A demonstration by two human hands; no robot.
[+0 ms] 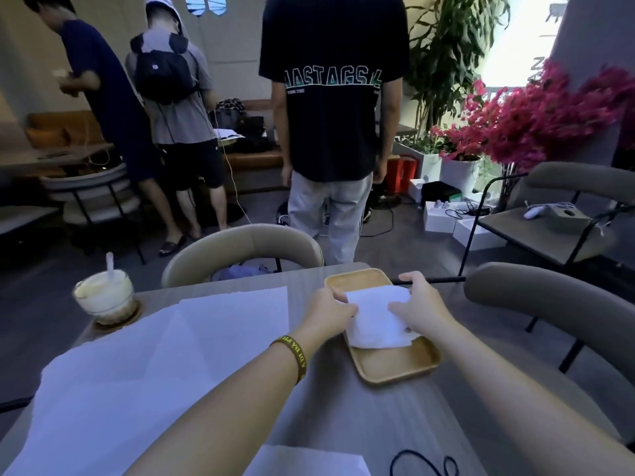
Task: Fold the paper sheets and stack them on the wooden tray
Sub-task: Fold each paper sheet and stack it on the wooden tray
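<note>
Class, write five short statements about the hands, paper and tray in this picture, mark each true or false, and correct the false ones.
1. The left hand and right hand both hold the folded paper at the wooden tray. True.
2. The wooden tray is round. False: it is rectangular with rounded corners.
3. Unfolded sheets lie on the table left of the tray. True.
4. The wristband is on the right wrist. False: it is on the left wrist.
5. The drink glass stands on the tray. False: it stands on a coaster.

White folded paper (378, 317) — tan tray (395, 365)
</note>
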